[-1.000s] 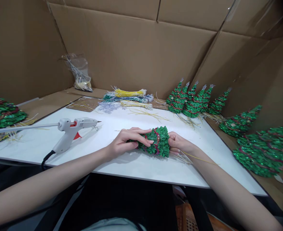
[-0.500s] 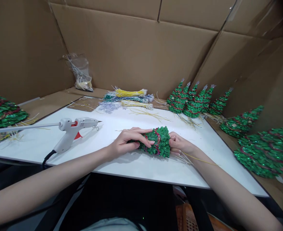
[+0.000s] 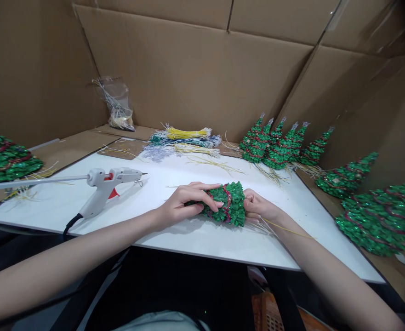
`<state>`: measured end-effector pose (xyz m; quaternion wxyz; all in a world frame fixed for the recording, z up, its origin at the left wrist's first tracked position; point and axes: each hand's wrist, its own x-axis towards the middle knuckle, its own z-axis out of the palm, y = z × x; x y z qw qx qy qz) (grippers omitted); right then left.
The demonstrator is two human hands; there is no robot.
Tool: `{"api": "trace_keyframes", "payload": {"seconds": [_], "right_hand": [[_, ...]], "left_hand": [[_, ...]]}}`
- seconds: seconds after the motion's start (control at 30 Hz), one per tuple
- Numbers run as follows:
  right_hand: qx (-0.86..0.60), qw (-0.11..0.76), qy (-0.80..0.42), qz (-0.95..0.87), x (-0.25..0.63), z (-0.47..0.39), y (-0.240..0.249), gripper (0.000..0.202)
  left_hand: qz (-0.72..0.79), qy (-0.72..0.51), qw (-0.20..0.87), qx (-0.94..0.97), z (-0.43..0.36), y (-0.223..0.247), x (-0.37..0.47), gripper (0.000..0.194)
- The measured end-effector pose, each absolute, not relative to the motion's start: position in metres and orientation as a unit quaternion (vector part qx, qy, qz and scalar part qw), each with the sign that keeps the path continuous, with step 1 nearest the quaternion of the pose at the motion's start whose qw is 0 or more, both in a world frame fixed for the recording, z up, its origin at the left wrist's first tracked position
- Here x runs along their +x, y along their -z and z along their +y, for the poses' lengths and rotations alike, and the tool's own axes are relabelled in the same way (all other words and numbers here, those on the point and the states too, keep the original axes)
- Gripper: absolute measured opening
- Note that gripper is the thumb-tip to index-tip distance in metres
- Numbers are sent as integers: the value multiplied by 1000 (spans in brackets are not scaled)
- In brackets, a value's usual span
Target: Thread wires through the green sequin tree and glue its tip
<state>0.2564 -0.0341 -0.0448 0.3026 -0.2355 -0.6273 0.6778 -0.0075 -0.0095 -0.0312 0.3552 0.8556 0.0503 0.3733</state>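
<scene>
Holding tree [image 3: 230, 202], left hand [image 3: 187, 201] hides tip.

Head view looks forward and down across the tabletop [image 3: 152, 195]

To the left, a white glue gun [image 3: 101, 186] with red trigger [image 3: 113, 194]; at the back, wire bundles [image 3: 188, 134] beside silvery pieces [image 3: 156, 154], seemingly flat; clear bag [image 3: 120, 110] near cardboard wall [image 3: 174, 69]; rightward, green trees [image 3: 280, 154].

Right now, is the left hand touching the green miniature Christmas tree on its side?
Touching. The head view shows the left hand draped over the green miniature Christmas tree, its fingers lying across the foliage with no gap.
</scene>
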Motion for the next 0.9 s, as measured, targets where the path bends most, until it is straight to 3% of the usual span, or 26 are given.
{"api": "trace_keyframes", "payload": {"seconds": [0.2,0.53,0.9], "right_hand": [[-236,284,-676,-639,260,-35,40,47],[-262,264,-673,-640,263,-33,39,49],[-267,257,-671,-643,262,-33,39,50]], "left_hand": [[47,-376,366,850,-8,33,-8,30],[32,-386,527,756,-6,34,-8,32],[42,-386,528,755,-7,34,-8,31]]}}
